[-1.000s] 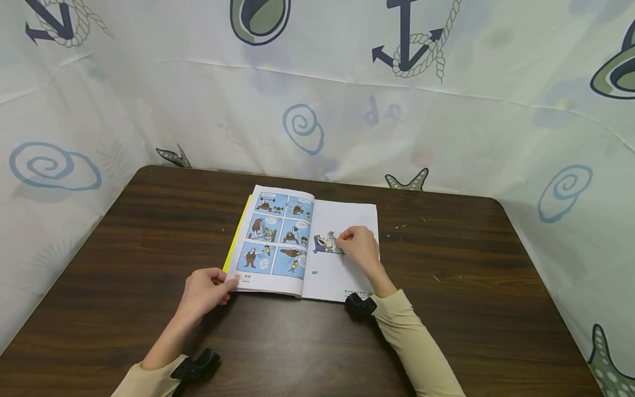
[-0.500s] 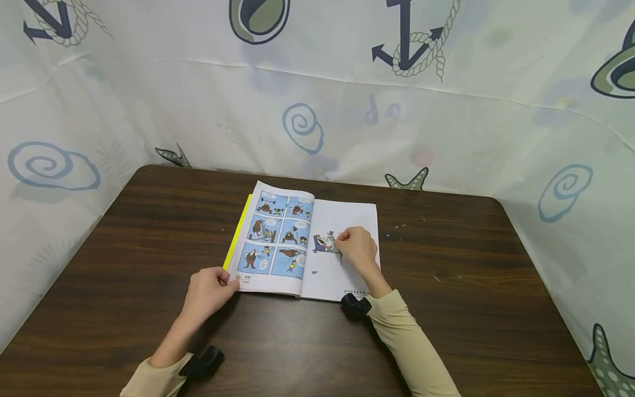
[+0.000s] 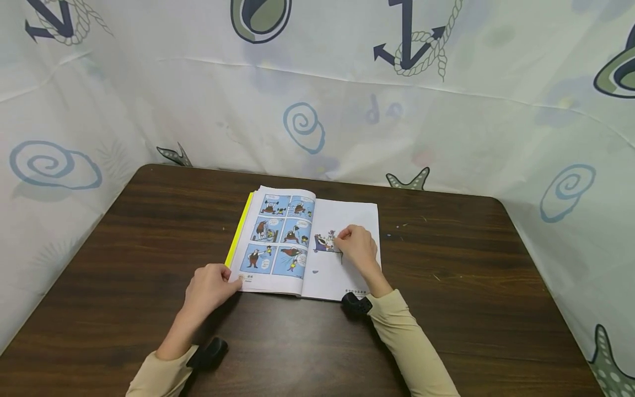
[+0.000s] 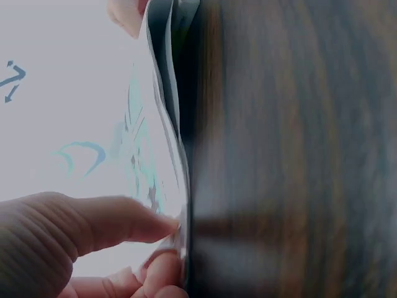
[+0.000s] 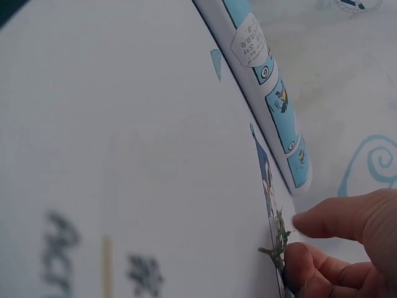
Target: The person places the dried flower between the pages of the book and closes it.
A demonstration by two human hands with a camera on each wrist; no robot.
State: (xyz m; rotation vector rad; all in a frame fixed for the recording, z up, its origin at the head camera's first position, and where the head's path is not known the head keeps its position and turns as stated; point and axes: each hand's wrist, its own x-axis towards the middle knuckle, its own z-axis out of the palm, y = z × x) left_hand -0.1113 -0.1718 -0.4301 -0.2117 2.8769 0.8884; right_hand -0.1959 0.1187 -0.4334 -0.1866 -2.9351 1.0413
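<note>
An open comic book point(image 3: 278, 284) lies on the table, blue comic panels on its left page and a small coloured drawing point(image 3: 324, 242) on its mostly white right page. My left hand point(image 3: 210, 285) pinches the lower left corner of the left page point(image 4: 158, 155) between thumb and fingers; in the left wrist view the page edges bow apart. Over the right page, my right hand point(image 3: 358, 247) has loosely curled fingers beside the drawing. In the right wrist view a gap shows between thumb point(image 5: 335, 217) and forefinger, close to a grey-green part of the drawing.
A yellow cover edge point(image 3: 239, 229) shows along the book's left side. The dark wood-grain table point(image 3: 446, 320) extends around the book, with small specks to the right. A white printed curtain point(image 3: 213, 110) stands behind the table. Black wrist cameras point(image 3: 208, 354) sit on both sleeves.
The left page's upper corner has shifted rightward, and the left hand has moved slightly right with its lower corner. The right hand has edged slightly left, then stayed nearly still.
</note>
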